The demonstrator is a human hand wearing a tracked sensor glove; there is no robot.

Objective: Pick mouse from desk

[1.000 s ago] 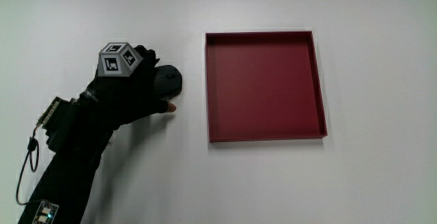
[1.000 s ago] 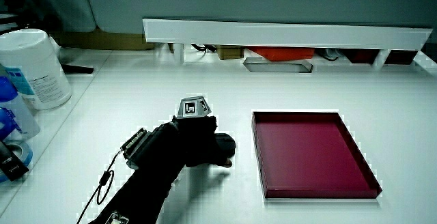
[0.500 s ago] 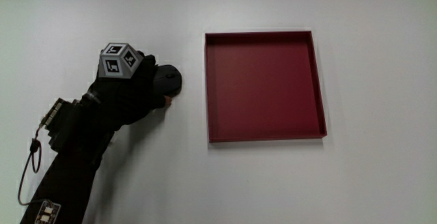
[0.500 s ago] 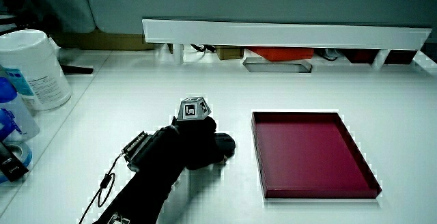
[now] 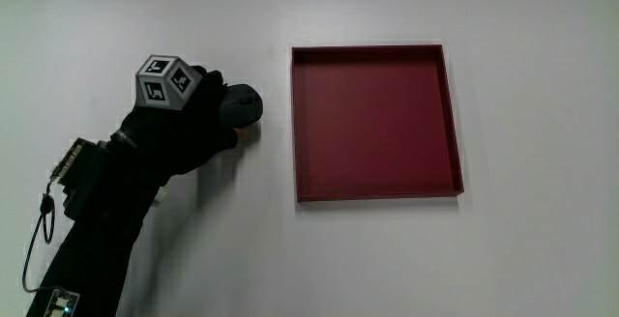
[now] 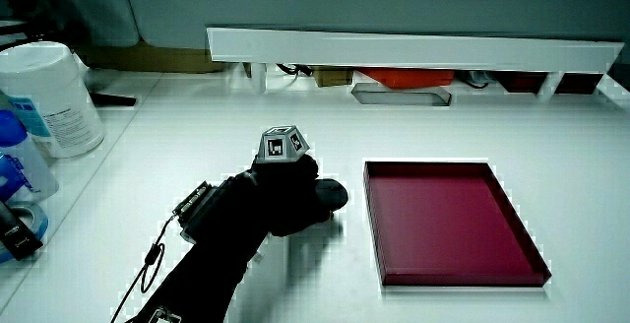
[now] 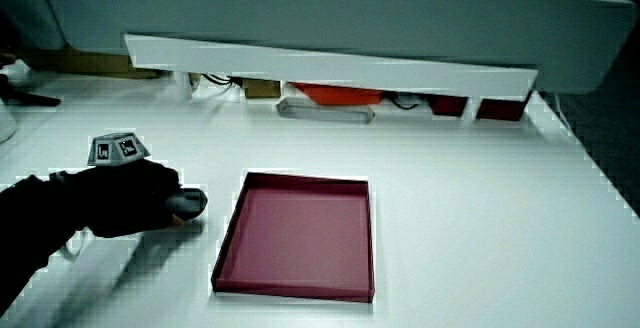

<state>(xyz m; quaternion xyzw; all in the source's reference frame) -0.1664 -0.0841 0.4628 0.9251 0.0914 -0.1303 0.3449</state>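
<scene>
Your hand [image 5: 189, 124] is closed around the mouse [image 5: 244, 104], fingers wrapped over its dark body so only its front end shows. In a side view the mouse [image 6: 331, 194] sits raised off the table [image 6: 295, 284], a shadow under the hand [image 6: 285, 200]. The mouse is just beside the red tray [image 5: 375, 122], not touching it. The patterned cube [image 5: 164, 82] tops the glove. A white canister [image 6: 49, 96] stands near the table's edge.
</scene>
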